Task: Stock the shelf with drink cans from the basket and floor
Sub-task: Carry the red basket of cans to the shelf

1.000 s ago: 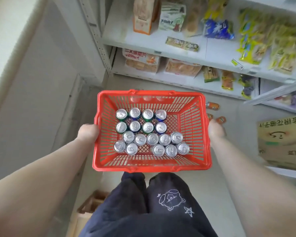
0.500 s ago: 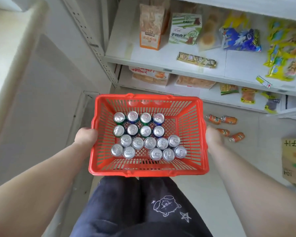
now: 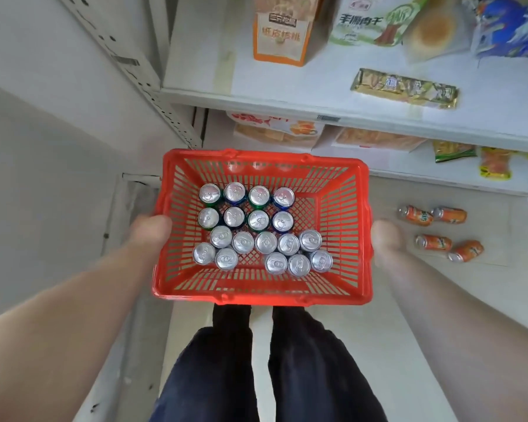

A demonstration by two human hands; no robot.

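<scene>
Gripping basket (image 3: 287, 297) by side rims: left hand (image 3: 150, 233), right hand (image 3: 387, 240); fingers hidden.

Both arms reach forward and down, bare forearms angling in from the lower corners. The left hand (image 3: 150, 236) clamps the left side of the basket (image 3: 262, 295), knuckles up, its inner edge lapping over the rim. The right hand (image 3: 387, 242) grips the opposite side at about the same height, fingers tucked out of sight below. Both wrists run straight. The legs (image 3: 314, 370), in dark trousers, stand side by side directly underneath.
</scene>
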